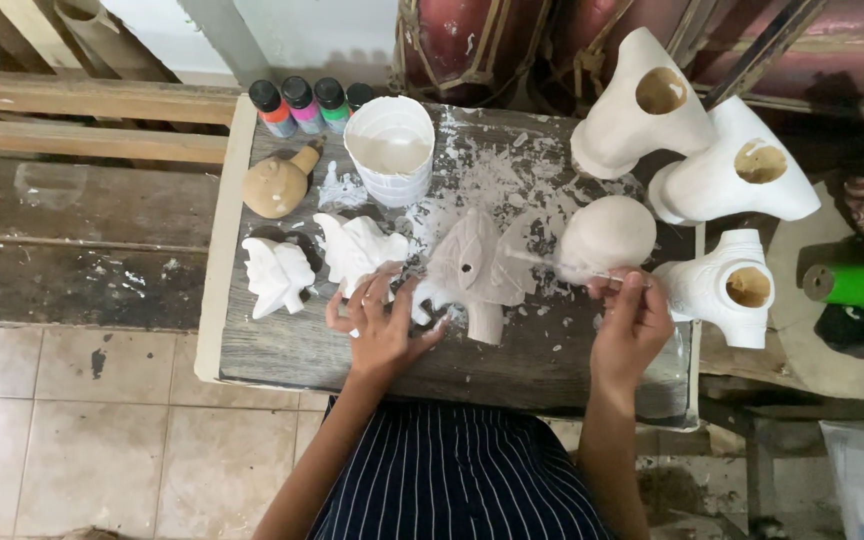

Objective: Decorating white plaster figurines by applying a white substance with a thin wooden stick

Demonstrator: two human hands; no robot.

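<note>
Two hands work on one pale carved figure (479,272), which lies on the wooden surface (272,345) between them. The left hand (380,325) has its fingers spread and only loosely curled, its fingertips pressing against the figure's near edge to steady it rather than closing around it. The right hand (632,322) is pinched shut on a thin brush (562,266), whose far end reaches leftward to the figure. By the look of it, the step in hand is coating the figure white, and the next stroke calls for a steady hold so the piece does not slide. Just left of the left hand lie two white figures (277,275); beyond them stand a white cup (390,150), a tan gourd shape (277,183) and small paint bottles (300,105). Beyond the right hand sits a round pale ball (607,235), with three white hollow casts (727,285) further right. White flakes litter the surface.
</note>
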